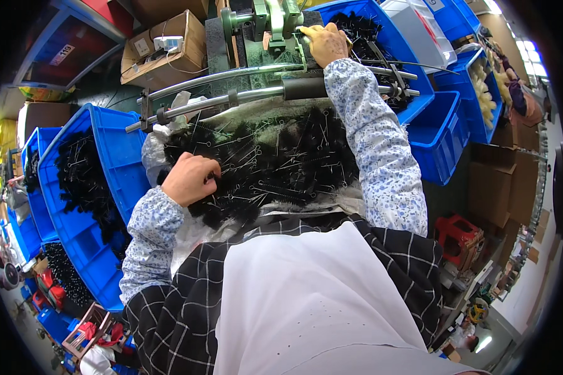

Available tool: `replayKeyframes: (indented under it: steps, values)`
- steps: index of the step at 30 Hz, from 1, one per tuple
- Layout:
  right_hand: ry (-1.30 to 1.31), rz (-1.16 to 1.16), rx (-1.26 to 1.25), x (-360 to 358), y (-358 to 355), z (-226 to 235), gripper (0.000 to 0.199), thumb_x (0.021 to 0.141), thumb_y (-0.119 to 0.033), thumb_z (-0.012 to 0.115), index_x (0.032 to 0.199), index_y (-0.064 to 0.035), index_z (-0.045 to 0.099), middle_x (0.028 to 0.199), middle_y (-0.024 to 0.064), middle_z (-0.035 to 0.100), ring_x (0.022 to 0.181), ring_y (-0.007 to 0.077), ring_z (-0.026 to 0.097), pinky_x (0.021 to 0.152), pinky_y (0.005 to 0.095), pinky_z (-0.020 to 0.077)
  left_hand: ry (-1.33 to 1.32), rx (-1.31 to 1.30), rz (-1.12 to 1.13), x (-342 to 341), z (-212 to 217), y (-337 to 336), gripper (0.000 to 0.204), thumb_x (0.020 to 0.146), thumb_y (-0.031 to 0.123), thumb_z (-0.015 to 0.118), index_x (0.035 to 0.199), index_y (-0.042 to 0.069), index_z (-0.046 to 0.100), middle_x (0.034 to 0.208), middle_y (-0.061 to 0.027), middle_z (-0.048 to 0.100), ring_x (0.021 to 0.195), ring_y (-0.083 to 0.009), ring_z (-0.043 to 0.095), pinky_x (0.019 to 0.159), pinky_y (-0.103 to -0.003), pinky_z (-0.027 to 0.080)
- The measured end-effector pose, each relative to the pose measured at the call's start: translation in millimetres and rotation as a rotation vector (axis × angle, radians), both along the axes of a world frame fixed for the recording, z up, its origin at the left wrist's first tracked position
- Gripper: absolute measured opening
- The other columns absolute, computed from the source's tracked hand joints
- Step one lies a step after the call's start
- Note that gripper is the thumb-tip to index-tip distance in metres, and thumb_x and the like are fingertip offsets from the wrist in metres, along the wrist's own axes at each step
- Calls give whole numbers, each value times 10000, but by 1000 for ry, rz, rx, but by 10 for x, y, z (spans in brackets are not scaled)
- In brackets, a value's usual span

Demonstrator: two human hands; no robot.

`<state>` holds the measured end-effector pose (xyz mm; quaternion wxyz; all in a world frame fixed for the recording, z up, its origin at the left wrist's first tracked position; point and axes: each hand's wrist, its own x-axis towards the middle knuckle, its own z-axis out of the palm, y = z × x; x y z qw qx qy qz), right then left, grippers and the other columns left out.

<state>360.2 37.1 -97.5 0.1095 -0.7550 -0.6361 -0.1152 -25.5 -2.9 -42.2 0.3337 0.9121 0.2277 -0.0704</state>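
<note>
Blue plastic takes up the most room: one long bin [122, 150] stands at the left of the frame and another [401, 39] at upper right, both with dark bristly pieces inside. At top centre sits a green-lit machine [275, 25], with metal rails [219, 76] crossing the frame below it. Under the rails, mid-frame, black wire-stemmed brushes [281, 156] lie in a broad, tangled heap on pale sheeting [159, 147].

Judging by that heap, much handling is left; the filled bins may hold finished pieces or more stock, and I cannot tell which. No finished brush can be singled out.

Both arms wear flowered sleeves. The right arm stretches up to the machine, its yellowish right hand [325, 45] bent over the machine's right side with knuckles up. That grip looks narrow, fingers bent, but whether it holds a brush cannot be told. The left arm is bent at lower left, and the left hand [191, 179] rests at the heap's left edge, back upward, fingers curled inward. Its grip looks narrow too; the fingertips are hidden, so anything pinched there is uncertain.
</note>
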Motion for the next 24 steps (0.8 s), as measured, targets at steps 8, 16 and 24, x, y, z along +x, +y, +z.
replayKeyframes:
  steps: [8,16,24]
  values:
    - [53,-186,70,74,-223,18,355,758,-261,606,1084,-120,606,992,80,607,967,272,543,822,411,417,-352,-104,329,3,503,208,181,696,-1,572,875,23,576,800,-69,552,688,-162,519,654,-265,441]
    - [107,-115,69,-384,-36,57,327,724,-207,596,1023,-75,621,946,109,643,1024,310,550,816,436,430,-408,-59,289,162,527,164,188,713,-6,573,898,26,575,814,-58,557,699,-158,524,673,-267,446]
    - [-16,-115,168,-657,77,38,112,771,-201,569,802,-109,624,805,46,640,881,221,573,752,404,400,-408,-77,266,273,553,181,212,748,14,589,958,44,582,836,-53,564,756,-154,544,693,-271,447]
